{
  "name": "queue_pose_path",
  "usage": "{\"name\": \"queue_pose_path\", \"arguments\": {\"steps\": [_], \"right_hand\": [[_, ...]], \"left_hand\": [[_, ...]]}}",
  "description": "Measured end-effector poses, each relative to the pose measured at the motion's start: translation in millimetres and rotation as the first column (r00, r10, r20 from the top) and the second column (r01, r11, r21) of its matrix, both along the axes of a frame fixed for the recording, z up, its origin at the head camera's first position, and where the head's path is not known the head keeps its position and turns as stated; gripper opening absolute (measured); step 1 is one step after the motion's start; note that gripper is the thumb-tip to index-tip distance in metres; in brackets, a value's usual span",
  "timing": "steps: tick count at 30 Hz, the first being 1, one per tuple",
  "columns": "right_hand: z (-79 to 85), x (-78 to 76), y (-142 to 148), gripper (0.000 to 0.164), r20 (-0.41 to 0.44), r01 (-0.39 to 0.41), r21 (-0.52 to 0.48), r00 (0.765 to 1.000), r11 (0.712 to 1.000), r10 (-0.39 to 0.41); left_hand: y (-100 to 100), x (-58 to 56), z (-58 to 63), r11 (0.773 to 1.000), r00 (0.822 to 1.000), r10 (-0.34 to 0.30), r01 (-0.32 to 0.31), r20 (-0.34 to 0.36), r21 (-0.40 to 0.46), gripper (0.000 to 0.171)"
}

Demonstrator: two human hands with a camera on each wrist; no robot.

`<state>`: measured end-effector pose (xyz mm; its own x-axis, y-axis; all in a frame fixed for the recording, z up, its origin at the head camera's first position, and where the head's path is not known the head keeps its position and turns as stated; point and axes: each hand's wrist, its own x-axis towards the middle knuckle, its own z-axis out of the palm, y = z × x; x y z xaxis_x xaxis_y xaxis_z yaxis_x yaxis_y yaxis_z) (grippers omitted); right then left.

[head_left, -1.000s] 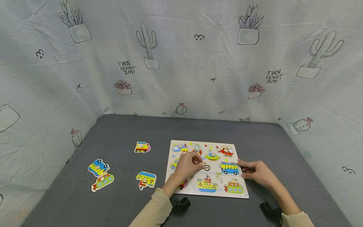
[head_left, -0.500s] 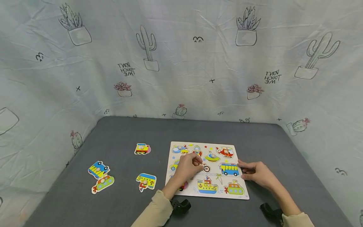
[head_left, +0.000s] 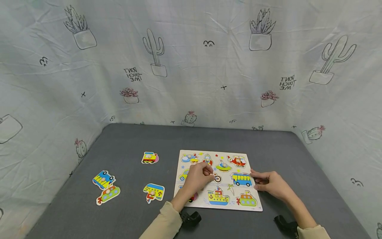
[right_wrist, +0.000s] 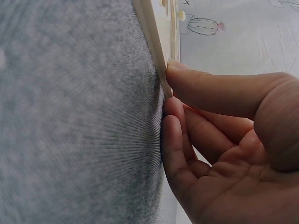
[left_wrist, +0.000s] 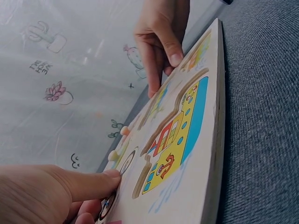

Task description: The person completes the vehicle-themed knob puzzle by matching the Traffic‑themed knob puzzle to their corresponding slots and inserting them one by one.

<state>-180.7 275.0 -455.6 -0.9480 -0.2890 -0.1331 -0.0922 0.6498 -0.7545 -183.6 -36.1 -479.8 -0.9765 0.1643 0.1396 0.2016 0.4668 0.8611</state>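
Observation:
A pale wooden puzzle board (head_left: 221, 186) with printed vehicles lies on the grey cloth. My left hand (head_left: 195, 179) reaches over its middle, thumb and fingers pinching a puzzle piece with a wheel picture (head_left: 218, 178); the hand covers most of that piece. In the left wrist view, the thumb tip presses close to the board face, beside the boat-shaped recess (left_wrist: 175, 135). My right hand (head_left: 273, 184) grips the board's right edge. The right wrist view shows its thumb on the top face and the curled fingers against the edge and cloth.
Loose pieces lie left of the board: a train (head_left: 150, 158), an upside-down boat (head_left: 154, 192), and a bus (head_left: 103, 179) touching a submarine (head_left: 108, 194). Knobbed pieces, such as a flying saucer (head_left: 223, 166), sit in the board's upper part. A patterned white curtain (head_left: 191, 66) hangs behind.
The head view has shifted slightly, so everything sits a little lower. Both hands keep their places on the board, and the loose pieces have not moved.

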Motion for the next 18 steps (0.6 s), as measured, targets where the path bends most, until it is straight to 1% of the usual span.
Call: {"name": "queue_pose_path", "arguments": {"steps": [6,8,10,12,13,15,16,17,18], "right_hand": [[-0.1,-0.9,-1.2,0.047,0.012,-0.004,-0.005,1.0,1.0,0.004],[-0.6,-1.4,-1.3,0.047,0.014,-0.011,-0.003,1.0,1.0,0.011],[-0.6,-1.7,-0.5,0.048,0.017,-0.014,-0.002,1.0,1.0,0.014],[-0.1,-1.8,0.9,0.048,0.016,-0.015,0.001,1.0,1.0,0.015],[0.4,-1.8,1.6,0.048,0.015,-0.014,0.001,1.0,1.0,0.014],[1.4,-1.9,2.7,0.048,0.015,-0.013,0.002,1.0,1.0,0.013],[1.8,-2.1,3.0,0.048,0.014,-0.015,0.0,1.0,1.0,0.015],[2.0,-2.4,2.9,0.048,0.013,-0.018,-0.001,1.0,1.0,0.018],[2.1,-2.7,2.7,0.049,0.016,-0.023,-0.007,1.0,1.0,0.023]], "left_hand": [[-0.5,1.0,-1.1,1.0,1.0,0.01,-0.011,-0.014,-0.016,0.016],[-0.7,2.0,0.0,0.999,1.0,0.01,-0.01,-0.021,-0.038,0.018],[-2.4,4.3,4.2,0.998,0.999,0.011,-0.013,-0.03,-0.065,0.024],[-9.4,8.8,13.4,0.994,0.998,0.003,-0.01,-0.058,-0.112,0.033],[-16.5,11.3,18.7,0.99,0.996,0.004,-0.015,-0.085,-0.138,0.036],[-39.1,18.5,31.4,0.985,0.988,0.016,-0.042,-0.151,-0.169,0.035],[-54.7,22.7,37.6,0.982,0.981,0.032,-0.066,-0.19,-0.177,0.033],[-72.9,27.3,42.9,0.979,0.971,0.051,-0.096,-0.235,-0.182,0.03],[-92.9,31.9,46.8,0.973,0.957,0.086,-0.14,-0.278,-0.183,0.028]]}}
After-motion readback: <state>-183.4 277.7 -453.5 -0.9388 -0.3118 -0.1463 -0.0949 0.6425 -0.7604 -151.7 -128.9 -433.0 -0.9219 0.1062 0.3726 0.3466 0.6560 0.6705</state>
